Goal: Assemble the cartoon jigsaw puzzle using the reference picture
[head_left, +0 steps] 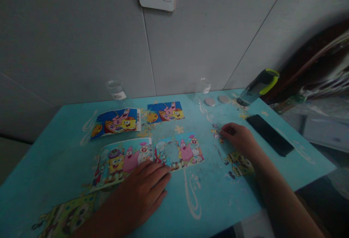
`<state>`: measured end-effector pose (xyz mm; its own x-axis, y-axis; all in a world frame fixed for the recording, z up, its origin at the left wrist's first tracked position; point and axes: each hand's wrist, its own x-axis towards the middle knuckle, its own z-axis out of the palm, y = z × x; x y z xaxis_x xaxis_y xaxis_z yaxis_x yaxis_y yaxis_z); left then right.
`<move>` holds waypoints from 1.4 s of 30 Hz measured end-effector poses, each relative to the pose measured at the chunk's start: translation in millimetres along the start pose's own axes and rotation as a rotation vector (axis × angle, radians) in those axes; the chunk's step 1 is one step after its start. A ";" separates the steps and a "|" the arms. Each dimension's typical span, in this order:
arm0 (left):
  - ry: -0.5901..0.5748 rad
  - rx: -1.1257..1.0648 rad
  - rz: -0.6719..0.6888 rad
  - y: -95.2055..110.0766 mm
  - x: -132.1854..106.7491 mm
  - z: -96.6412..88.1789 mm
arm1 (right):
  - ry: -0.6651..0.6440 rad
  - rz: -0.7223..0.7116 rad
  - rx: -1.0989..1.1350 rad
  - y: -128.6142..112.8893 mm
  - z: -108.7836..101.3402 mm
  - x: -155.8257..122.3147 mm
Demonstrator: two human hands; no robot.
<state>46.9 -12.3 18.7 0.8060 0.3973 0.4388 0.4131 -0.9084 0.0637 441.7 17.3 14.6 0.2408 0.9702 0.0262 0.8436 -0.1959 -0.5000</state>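
Note:
A small puzzle [187, 152] of pink and white cartoon figures lies mid-table, with a bare patch of turquoise within it. My left hand [148, 190] rests palm down at its lower left corner, fingers stretched out, touching its edge. Beside it, a curled picture card [128, 158] with the same figures lies partly behind that hand. To the right, my right hand [238, 136] has its thumb and fingertips pinched together at a cluster of loose puzzle pieces [215, 131]; the piece between them is mostly hidden. More printed yellow pieces [240, 163] lie below the right wrist.
Behind are a blue picture card [118, 123] and a matching blue puzzle [166, 112]. Clear jars [116, 89] and two round lids [209, 102] stand near the wall. A bottle [256, 87] and a black phone-like slab [269, 135] are at right.

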 end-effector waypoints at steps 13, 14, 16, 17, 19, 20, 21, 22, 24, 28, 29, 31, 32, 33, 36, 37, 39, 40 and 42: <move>-0.006 -0.025 -0.011 1.0 -2.8 4.0 | 0.057 -0.042 -0.063 -0.1 -0.3 -1.9; -0.005 -0.028 -0.014 1.1 -2.8 4.1 | 0.060 -0.037 -0.054 -0.1 -0.5 -2.0; -0.001 -0.031 -0.023 1.1 -2.7 4.1 | 0.061 -0.028 -0.015 -0.2 -0.9 -2.2; -0.008 -0.031 -0.023 1.0 -2.6 3.8 | 0.060 -0.024 0.004 -0.3 -1.1 -2.2; -0.020 -0.029 -0.014 0.3 -1.9 2.3 | 0.059 -0.014 0.014 -0.4 -1.3 -2.1; -0.023 -0.026 -0.007 -0.1 -1.3 1.2 | 0.059 -0.006 0.004 -0.5 -1.3 -2.0; -0.026 -0.023 0.003 -0.6 -0.8 0.1 | 0.060 0.003 -0.014 -0.7 -1.3 -2.1; -0.030 -0.019 0.009 -0.9 -0.4 -0.8 | 0.068 0.012 -0.034 -1.0 -1.3 -2.3; -0.027 -0.016 0.012 -1.3 -0.6 -1.0 | 0.082 0.009 -0.059 -2.6 -1.5 -3.1; -0.021 -0.044 -0.020 -0.4 -6.2 6.2 | -0.024 -0.062 -0.026 -7.4 -2.6 -5.4; -0.026 -0.055 -0.034 -0.1 -8.1 8.7 | -0.068 -0.078 -0.008 -8.3 -2.7 -5.8; -0.032 -0.069 -0.053 0.5 -11.2 12.6 | -0.121 -0.096 0.020 -9.2 -2.5 -6.2; -0.031 -0.071 -0.056 0.7 -12.2 13.7 | -0.129 -0.099 0.028 -9.3 -2.3 -6.4; -0.025 -0.068 -0.058 0.8 -12.6 14.2 | -0.132 -0.101 0.034 -9.2 -1.9 -6.4; -0.013 -0.057 -0.043 0.8 -11.4 13.0 | -0.132 -0.093 0.044 -8.0 -0.5 -6.5; -0.018 -0.055 -0.037 0.7 -10.7 12.0 | -0.134 -0.087 0.049 -7.6 -0.1 -6.5; -0.024 -0.054 -0.038 0.4 -9.0 9.6 | -0.140 -0.074 0.065 -7.0 0.5 -6.4; -0.026 -0.053 -0.039 0.1 -8.1 8.2 | -0.140 -0.066 0.073 -7.2 0.6 -6.4; -0.029 -0.044 -0.032 -0.6 -5.8 5.0 | -0.134 -0.060 0.092 -9.1 0.4 -6.9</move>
<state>44.1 -13.4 11.6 0.8046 0.4296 0.4100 0.4206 -0.8996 0.1174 432.2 12.5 18.6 0.1202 0.9912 -0.0546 0.8054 -0.1296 -0.5784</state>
